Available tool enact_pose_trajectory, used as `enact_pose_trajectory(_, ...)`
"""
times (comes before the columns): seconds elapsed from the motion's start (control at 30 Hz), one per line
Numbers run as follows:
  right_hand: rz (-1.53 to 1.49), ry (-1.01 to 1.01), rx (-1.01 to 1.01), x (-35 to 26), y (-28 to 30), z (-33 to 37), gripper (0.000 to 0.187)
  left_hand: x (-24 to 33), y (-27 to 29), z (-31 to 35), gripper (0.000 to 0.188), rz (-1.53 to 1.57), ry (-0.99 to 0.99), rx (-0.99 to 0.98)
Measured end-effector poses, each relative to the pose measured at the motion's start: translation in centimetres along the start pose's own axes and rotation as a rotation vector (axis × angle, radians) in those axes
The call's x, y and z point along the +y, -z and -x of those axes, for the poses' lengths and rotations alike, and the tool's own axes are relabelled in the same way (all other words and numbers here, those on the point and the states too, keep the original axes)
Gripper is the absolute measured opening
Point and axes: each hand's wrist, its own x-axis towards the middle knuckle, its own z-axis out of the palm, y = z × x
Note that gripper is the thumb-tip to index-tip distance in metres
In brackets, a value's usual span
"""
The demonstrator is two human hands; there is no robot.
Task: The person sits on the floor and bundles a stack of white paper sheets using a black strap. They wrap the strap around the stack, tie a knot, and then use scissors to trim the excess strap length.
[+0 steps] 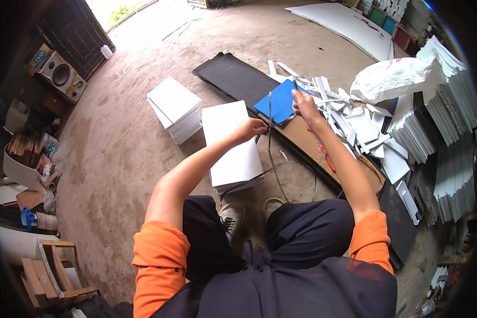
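The person crouched over a bare concrete floor (122, 138), both arms reaching forward. The left hand (253, 127) was clenched in a pinch on a thin grey packing strap (270, 139), holding it just above the near stack of white square sheets (233, 143). The right hand (303, 103) was raised higher and further out, its grip closed on the upper end of the same strap, with what looked like a small dark tool or the strap's tip poking up from the fist; which of the two could not be told. Below the left hand the strap hung down and curled in a loose loop over the floor, in front of the person's pale sneakers (232, 216).

The step in hand appeared to be drawing the strap taut between the two fists. To do it well, the hands probably needed to keep the band flat and untwisted, and to keep the slack loop clear of the shoes and of the stack's corners, where it could snag.

A second stack of white sheets (175, 107) sat well apart to the left. A blue sheet (281, 102) lay on a black board (233, 77) behind the hands, beside a heap of white offcuts (355, 124). A red-handled tool (326, 159) rested on a brown board (307, 140).
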Motion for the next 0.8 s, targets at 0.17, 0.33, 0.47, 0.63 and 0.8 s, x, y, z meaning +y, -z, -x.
enact_pose_trajectory(0.17,0.832,0.143,-0.385,3.7,-2.0,0.6,0.051,-0.8,1.3,1.9,0.017,-0.217,-0.007,0.117)
enact_pose_trajectory(0.33,1.025,0.177,-0.563,3.9,-3.3,-0.1,0.049,-1.0,2.1,2.4,0.022,-0.329,0.017,0.086)
enact_pose_trajectory(0.47,0.617,0.018,-0.416,3.1,-1.9,-1.2,0.045,-0.2,0.5,4.1,0.054,-0.657,0.102,0.063)
enact_pose_trajectory(0.63,0.504,0.076,-0.119,2.6,-0.6,-1.4,0.034,-1.1,0.5,5.1,0.097,-0.716,0.305,0.044)
enact_pose_trajectory(0.8,0.066,0.038,0.250,-0.9,4.2,-1.3,0.027,-0.6,-0.4,4.7,0.097,-0.753,0.293,0.029)
